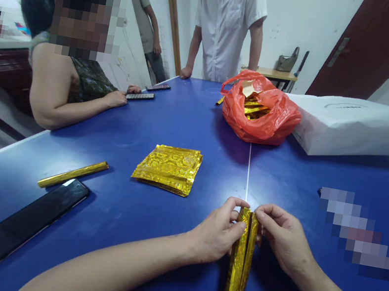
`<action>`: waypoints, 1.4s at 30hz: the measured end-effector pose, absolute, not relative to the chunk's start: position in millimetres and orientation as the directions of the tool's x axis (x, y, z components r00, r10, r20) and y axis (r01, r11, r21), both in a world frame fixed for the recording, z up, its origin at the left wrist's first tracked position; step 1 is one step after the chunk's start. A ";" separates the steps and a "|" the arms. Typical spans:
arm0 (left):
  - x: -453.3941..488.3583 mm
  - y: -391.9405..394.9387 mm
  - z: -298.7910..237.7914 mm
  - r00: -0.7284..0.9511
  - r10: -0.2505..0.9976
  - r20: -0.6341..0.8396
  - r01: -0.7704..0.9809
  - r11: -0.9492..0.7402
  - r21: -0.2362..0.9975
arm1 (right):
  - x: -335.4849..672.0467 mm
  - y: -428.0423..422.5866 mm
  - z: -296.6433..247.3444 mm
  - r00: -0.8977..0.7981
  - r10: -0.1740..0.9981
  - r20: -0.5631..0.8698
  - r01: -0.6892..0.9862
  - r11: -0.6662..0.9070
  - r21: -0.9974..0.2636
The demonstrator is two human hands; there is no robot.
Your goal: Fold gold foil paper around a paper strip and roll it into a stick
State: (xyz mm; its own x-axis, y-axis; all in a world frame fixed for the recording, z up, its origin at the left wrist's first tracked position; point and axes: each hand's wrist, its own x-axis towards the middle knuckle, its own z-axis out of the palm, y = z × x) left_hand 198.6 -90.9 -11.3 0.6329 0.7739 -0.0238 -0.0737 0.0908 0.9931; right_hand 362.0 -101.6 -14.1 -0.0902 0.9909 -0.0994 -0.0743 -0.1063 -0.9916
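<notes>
The folded gold foil strip [241, 259] stands upright on my side of the blue table [189, 129], gripped between my closed left hand [217, 230] and right hand [285, 237]. A stack of gold foil sheets [167, 168] lies toward the table's middle, to its left.

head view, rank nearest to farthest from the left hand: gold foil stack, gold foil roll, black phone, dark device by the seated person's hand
From the left hand:
1. Gold foil stack, ahead and to its left.
2. Gold foil roll and black phone, too close to call, both farther left.
3. Dark device, far side of the table.
</notes>
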 end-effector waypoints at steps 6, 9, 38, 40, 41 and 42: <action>200.0 -91.7 -10.9 0.643 0.765 -0.036 -0.070 0.106 0.992 | 362.6 -102.3 -14.3 -0.096 0.989 -0.111 -0.048 -0.116 -0.992; 199.4 -92.0 -10.5 0.650 0.759 -0.039 -0.067 0.108 0.992 | 362.3 -101.7 -14.4 -0.090 0.989 -0.115 -0.048 -0.119 -0.992; 200.3 -88.3 -16.0 0.682 0.729 -0.064 -0.095 0.175 0.980 | 358.1 -101.7 -10.8 -0.079 0.957 -0.279 -0.192 -0.289 -0.938; 200.4 -88.5 -15.7 0.683 0.728 -0.055 -0.110 0.176 0.978 | 358.4 -102.0 -10.9 -0.081 0.957 -0.279 -0.190 -0.290 -0.938; 200.4 -88.6 -15.4 0.684 0.728 -0.051 -0.114 0.175 0.978 | 358.6 -102.0 -11.0 -0.082 0.956 -0.280 -0.187 -0.291 -0.938; 200.5 -88.7 -15.1 0.685 0.727 -0.049 -0.115 0.175 0.978 | 358.8 -102.1 -11.1 -0.082 0.957 -0.280 -0.181 -0.290 -0.940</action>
